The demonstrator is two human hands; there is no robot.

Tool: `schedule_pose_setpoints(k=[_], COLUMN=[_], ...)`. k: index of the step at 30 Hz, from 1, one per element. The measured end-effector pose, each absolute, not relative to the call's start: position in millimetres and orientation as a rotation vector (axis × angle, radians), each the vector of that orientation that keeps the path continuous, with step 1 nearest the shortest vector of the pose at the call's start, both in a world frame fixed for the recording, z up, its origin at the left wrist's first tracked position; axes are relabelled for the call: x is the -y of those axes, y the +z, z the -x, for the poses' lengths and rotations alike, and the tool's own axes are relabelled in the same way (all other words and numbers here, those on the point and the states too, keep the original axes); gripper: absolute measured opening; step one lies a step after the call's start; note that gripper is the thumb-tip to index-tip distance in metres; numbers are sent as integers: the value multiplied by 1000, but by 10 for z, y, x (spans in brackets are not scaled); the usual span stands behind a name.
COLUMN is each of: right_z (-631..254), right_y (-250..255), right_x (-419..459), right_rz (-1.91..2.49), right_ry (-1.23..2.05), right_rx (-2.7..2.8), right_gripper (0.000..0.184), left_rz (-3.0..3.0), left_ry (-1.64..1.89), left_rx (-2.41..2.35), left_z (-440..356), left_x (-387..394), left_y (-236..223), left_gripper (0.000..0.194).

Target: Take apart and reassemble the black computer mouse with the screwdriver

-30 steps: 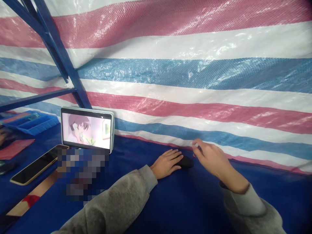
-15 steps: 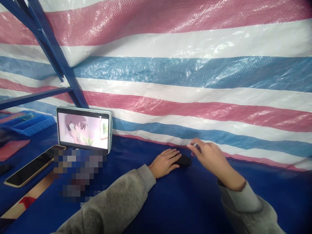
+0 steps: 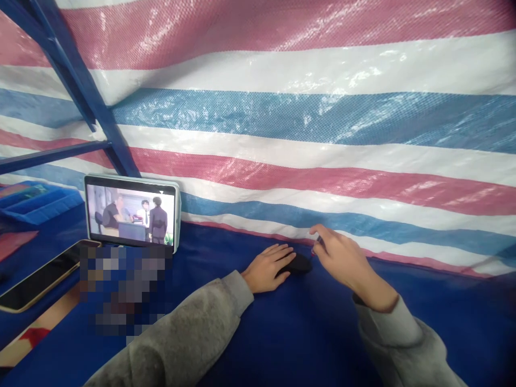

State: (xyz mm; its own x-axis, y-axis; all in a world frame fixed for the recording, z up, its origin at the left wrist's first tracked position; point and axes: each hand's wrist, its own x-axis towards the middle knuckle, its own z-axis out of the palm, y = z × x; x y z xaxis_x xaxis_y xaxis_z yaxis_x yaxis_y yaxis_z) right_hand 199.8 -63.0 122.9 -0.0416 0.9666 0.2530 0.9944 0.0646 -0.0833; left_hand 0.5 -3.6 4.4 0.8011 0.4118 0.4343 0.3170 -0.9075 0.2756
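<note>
A black rounded object (image 3: pixel 300 263), shaped like a computer mouse, lies on the blue table surface (image 3: pixel 274 344). My left hand (image 3: pixel 269 267) rests flat with outstretched fingers over its left end, partly covering it. Just to its right, my right hand (image 3: pixel 341 257) is raised slightly with the index finger bent forward. Between that hand's thumb and fingers a small dark thing with a reddish end (image 3: pixel 314 250) shows; most of it is hidden, so I cannot tell its kind.
A phone in a pale case (image 3: pixel 131 212) stands upright at the left, playing a cartoon. Another phone (image 3: pixel 44 277) lies before it, near a blurred-out patch (image 3: pixel 124 290). Further left is a blue compartment tray (image 3: pixel 44 201). A striped tarpaulin (image 3: pixel 282 118) and blue metal frame (image 3: pixel 80 91) rise behind.
The view has shifted slightly, so most things sit a little further left. My right index finger has lifted a bit and reaches further out. The scene on the phone screen is different.
</note>
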Motion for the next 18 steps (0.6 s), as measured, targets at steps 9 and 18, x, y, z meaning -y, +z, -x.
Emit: schedule_pose_setpoints(k=[9,18], right_z=[-2013,-2019], right_y=[1239,1252], right_x=[632,646], right_rz=[1963,2015], right_ry=[-193,-175], right_rx=[2089,2069], right_gripper=[27,28], left_rz=[-2785,-2822], left_ry=[712,674], left_rx=[-544,-526], left_z=[-3,-67], left_x=[30,22], left_y=[36,36], left_gripper=[56,53])
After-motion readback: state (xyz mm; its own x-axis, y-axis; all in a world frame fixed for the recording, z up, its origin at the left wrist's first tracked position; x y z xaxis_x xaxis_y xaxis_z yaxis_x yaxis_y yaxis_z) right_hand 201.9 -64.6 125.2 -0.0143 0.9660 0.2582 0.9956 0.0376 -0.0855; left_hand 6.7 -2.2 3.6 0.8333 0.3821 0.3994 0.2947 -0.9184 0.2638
